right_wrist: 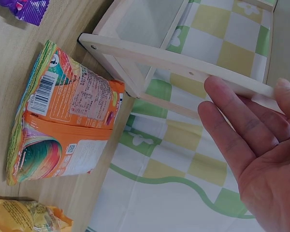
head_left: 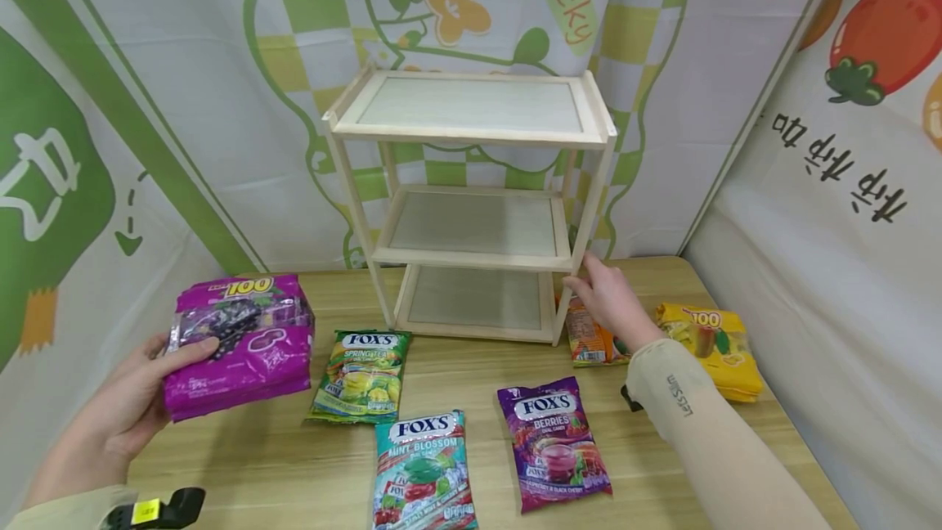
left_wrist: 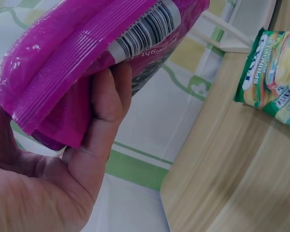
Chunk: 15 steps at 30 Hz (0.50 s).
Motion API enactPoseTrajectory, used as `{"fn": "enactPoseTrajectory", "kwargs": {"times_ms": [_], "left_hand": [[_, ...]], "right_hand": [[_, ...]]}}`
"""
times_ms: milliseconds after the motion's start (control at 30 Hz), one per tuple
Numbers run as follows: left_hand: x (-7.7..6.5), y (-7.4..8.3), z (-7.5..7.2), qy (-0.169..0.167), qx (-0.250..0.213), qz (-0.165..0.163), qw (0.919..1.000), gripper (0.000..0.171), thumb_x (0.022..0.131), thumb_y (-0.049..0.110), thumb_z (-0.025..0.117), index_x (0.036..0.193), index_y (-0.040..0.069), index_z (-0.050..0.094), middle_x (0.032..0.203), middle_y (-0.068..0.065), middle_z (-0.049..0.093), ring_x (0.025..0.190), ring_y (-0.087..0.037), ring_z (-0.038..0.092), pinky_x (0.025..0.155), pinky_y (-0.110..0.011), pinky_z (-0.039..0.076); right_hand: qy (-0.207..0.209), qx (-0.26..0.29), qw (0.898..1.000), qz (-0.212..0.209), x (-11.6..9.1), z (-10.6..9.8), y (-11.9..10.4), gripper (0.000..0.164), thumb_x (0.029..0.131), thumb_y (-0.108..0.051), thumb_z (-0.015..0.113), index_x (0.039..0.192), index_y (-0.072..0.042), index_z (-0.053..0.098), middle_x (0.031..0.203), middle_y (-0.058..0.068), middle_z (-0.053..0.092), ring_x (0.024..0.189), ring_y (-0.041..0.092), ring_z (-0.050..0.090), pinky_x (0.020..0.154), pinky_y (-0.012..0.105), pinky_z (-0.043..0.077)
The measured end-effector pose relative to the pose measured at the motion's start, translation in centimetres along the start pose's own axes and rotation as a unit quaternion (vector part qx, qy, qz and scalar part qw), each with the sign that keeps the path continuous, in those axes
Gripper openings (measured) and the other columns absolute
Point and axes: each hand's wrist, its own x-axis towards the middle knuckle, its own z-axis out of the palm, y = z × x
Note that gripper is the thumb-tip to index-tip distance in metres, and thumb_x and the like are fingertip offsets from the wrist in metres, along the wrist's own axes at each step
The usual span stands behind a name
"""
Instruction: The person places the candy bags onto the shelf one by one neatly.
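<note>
My left hand (head_left: pixel 128 399) holds a purple candy bag (head_left: pixel 272 366) marked 100 above the table's left side, thumb over its front. In the left wrist view its fingers bend behind the bag, near a barcode. My right hand (head_left: pixel 616 309) pinches the right front post of a three-tier wooden shelf (head_left: pixel 471 258), with thumb and fingers on either side in the right wrist view. Below that hand an orange candy bag (right_wrist: pixel 70 116) lies on the table, partly hidden by the hand in the head view.
On the table (head_left: pixel 294 473) lie a green Fox's bag (head_left: pixel 361 379), a teal Fox's bag (head_left: pixel 424 473), a purple Fox's bag (head_left: pixel 555 444) and a yellow candy bag (head_left: pixel 717 354). Printed cloth walls (head_left: pixel 184 186) stand at the back and both sides.
</note>
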Motion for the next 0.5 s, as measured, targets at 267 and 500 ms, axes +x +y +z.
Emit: {"fn": "enactPoseTrajectory", "kwargs": {"times_ms": [267,500], "left_hand": [[0.01,0.27,0.28,-0.004,-0.012,0.018,0.9998,0.094,0.105,0.021,0.057,0.160,0.019,-0.019,0.105,0.001,0.071,0.091,-0.021,0.075,0.081,-0.039,0.065],[-0.17,0.49,0.75,-0.001,-0.002,0.026,0.9997,0.095,0.105,0.022,0.057,0.160,0.019,-0.020,0.105,0.002,0.070,0.091,-0.021,0.075,0.080,-0.039,0.065]], "right_hand": [[0.000,-0.002,1.000,0.002,0.00,0.00,-0.05,0.037,0.110,-0.028,0.051,0.139,-0.006,0.046,0.076,0.015,0.056,0.050,0.018,0.044,0.046,0.033,0.046],[0.001,-0.002,1.000,0.002,0.00,0.02,-0.01,0.039,0.110,-0.029,0.051,0.141,-0.006,0.046,0.077,0.013,0.058,0.050,0.018,0.046,0.046,0.034,0.047]]}}
